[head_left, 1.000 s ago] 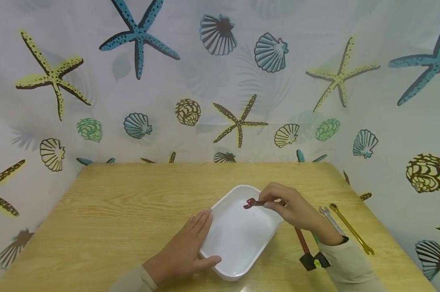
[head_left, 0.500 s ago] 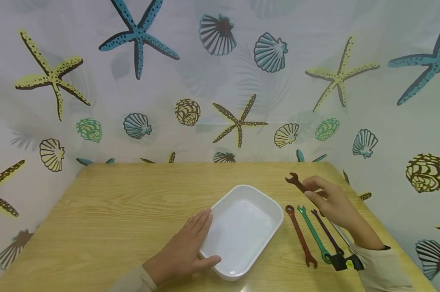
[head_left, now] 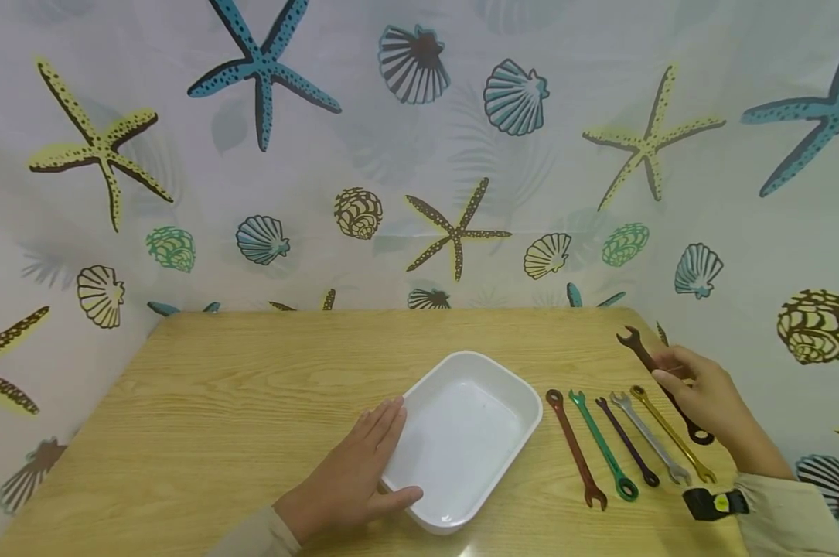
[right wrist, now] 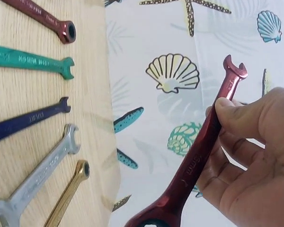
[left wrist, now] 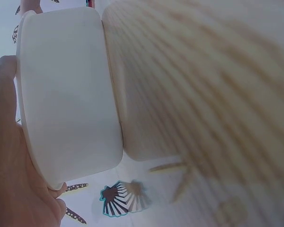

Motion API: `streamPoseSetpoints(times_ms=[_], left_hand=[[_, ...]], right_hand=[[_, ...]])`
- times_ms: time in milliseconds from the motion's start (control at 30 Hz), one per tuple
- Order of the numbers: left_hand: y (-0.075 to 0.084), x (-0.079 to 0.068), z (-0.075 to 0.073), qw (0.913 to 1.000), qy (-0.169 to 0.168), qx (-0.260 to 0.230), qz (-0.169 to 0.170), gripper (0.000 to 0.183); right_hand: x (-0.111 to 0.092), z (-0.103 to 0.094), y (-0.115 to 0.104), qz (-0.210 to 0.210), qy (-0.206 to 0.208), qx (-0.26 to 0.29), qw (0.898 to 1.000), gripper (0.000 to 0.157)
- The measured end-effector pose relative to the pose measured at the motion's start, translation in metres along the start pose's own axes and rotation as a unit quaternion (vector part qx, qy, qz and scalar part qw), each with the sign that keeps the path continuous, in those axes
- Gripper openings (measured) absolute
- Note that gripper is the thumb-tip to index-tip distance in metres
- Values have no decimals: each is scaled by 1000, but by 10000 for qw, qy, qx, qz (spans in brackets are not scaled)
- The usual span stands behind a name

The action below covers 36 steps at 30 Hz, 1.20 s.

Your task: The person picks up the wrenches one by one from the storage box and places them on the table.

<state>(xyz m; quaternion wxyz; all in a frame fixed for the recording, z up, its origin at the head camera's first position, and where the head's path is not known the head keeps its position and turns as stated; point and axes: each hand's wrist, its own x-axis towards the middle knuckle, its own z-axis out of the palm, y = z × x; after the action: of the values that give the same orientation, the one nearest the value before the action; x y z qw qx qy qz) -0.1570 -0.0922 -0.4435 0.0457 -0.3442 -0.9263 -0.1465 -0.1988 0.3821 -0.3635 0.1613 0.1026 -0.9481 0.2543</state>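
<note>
My right hand [head_left: 700,393] pinches a dark red combination wrench [right wrist: 199,146] between thumb and fingers, above the table's right side. Its open end points up and away, and its ring end [head_left: 700,437] hangs nearer me. A white rectangular dish [head_left: 461,441] sits mid-table with nothing in it. My left hand [head_left: 352,468] lies along the dish's left rim, fingers straight and thumb over the near edge. In the left wrist view that hand touches the rim of the dish [left wrist: 68,94].
Right of the dish lies a row of wrenches: red [head_left: 575,449], green [head_left: 603,445], purple [head_left: 626,441], silver [head_left: 649,437] and gold [head_left: 673,433]. A patterned cloth [head_left: 419,155] with starfish and shells hangs behind the wooden table [head_left: 238,387].
My right hand has carried the dark red wrench from over the dish to the right, past the row, turning it to slant like the others. The left hand has stayed on the dish.
</note>
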Motion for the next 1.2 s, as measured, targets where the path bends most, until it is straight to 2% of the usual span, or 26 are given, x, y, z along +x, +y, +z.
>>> streamPoseSetpoints(times_ms=[233,467,700,900,1200], left_hand=[[0,1,-1,9999,-120,10,-106,98],[0,2,-1,9998,-159,6,-144,98],[0,3,-1,9999,-85,59,-36,98],[0,2,-1,10000,-80,43,-25,98],[2,2,-3,9999,-116,-19,-74,97]], right_hand=[[-9,-4,37,694,-171,-149,9973,22],[-16,-2,63,1312,-556,-32,9898,28],[-18,2,85,1595,-896,41,9831,33],[-17,8,101,1695,-998,10,9805,33],[-15,16,114,1775,-1148,-212,9772,30]])
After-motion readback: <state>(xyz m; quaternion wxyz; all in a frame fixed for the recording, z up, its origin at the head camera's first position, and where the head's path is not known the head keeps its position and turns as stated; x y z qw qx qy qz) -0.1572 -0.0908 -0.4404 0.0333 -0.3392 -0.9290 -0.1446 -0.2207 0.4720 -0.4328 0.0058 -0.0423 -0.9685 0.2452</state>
